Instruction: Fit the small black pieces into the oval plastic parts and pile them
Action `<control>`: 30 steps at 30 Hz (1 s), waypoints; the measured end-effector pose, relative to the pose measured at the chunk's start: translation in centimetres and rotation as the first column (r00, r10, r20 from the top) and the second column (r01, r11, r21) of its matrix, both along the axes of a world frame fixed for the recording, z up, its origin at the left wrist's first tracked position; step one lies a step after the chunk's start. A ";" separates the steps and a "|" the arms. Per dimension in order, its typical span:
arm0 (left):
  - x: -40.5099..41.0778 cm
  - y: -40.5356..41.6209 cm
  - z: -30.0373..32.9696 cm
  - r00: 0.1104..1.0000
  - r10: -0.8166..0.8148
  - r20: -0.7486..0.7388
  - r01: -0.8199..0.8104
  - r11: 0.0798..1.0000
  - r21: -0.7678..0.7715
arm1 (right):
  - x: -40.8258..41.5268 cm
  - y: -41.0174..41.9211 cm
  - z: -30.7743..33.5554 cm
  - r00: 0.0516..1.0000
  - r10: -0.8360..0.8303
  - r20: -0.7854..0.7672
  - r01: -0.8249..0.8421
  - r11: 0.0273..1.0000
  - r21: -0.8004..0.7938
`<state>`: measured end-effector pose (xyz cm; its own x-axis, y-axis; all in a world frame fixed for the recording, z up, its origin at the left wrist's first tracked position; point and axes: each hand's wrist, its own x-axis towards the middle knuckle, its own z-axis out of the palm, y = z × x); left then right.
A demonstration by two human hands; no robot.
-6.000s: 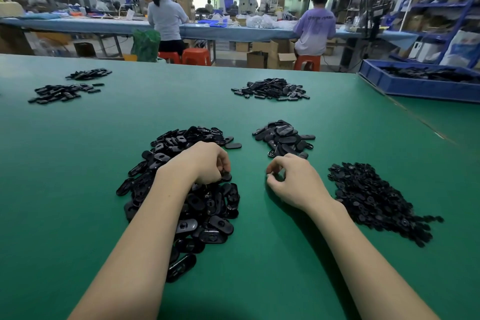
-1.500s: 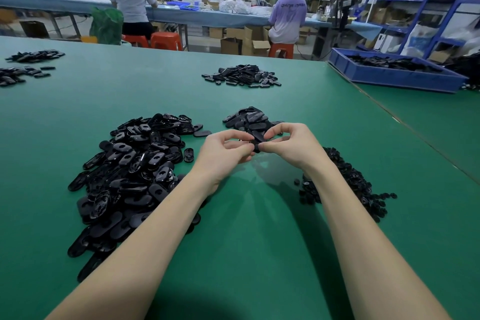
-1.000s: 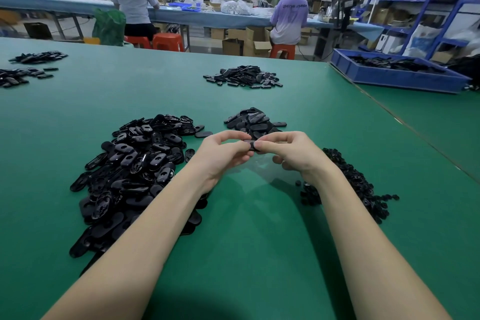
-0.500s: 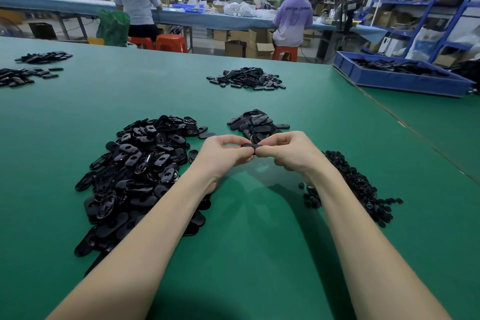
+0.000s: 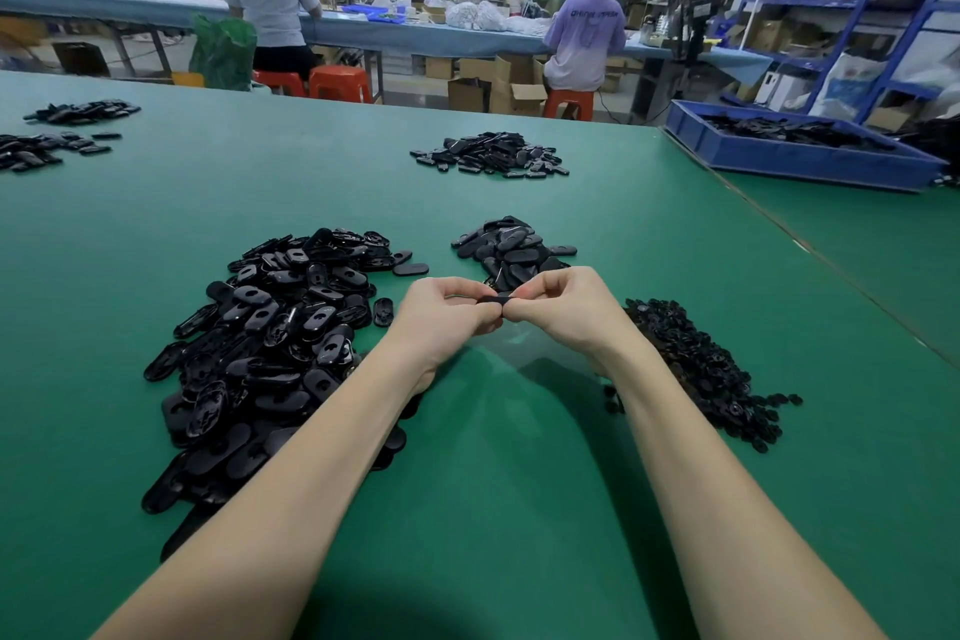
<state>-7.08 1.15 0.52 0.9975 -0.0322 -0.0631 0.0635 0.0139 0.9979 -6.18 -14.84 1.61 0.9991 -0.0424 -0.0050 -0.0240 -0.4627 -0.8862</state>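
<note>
My left hand (image 5: pixel 441 320) and right hand (image 5: pixel 569 307) meet, both pinching one glossy black oval plastic part (image 5: pixel 494 299) above the matte green desk (image 5: pixel 493 509). Open felt lies near me; heaps of oval shells (image 5: pixel 270 343) and small black pieces (image 5: pixel 701 369) flank my forearms.

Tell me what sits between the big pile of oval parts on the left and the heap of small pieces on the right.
In the head view, both hands meet there, pinching one black part above bare green table.

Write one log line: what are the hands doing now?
left hand: pinching oval part | right hand: pinching same part | stage: fitting, not yet piled
</note>
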 end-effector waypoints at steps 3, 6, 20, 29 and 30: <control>0.4 0.8 0.0 0.993 -0.038 0.116 0.019 0.986 0.163 | -0.1 -0.3 0.2 0.999 0.024 -0.040 -0.019 0.993 0.114; 1.0 1.0 0.1 0.949 -0.130 0.286 -0.006 0.903 0.429 | -0.3 -1.3 0.5 0.997 -0.003 -0.079 0.018 0.981 0.193; 12.9 -4.9 1.4 0.959 0.168 0.230 -0.266 0.814 0.517 | -0.2 -1.9 -0.6 0.996 -0.033 -0.081 0.038 0.998 0.057; 12.6 -3.8 1.3 0.956 0.211 0.203 -0.280 0.861 0.424 | 0.0 -1.8 -0.8 0.997 0.011 -0.080 -0.011 1.000 -0.007; 11.7 -3.4 1.3 0.949 0.216 0.230 -0.296 0.862 0.412 | 0.1 -1.8 -0.8 0.996 0.014 -0.086 -0.015 1.000 -0.007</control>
<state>4.61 -2.21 1.80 0.9631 0.2164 0.1602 -0.0527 -0.4320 0.9003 -6.13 -16.60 0.77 0.9955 -0.0282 -0.0908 -0.0934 -0.4706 -0.8774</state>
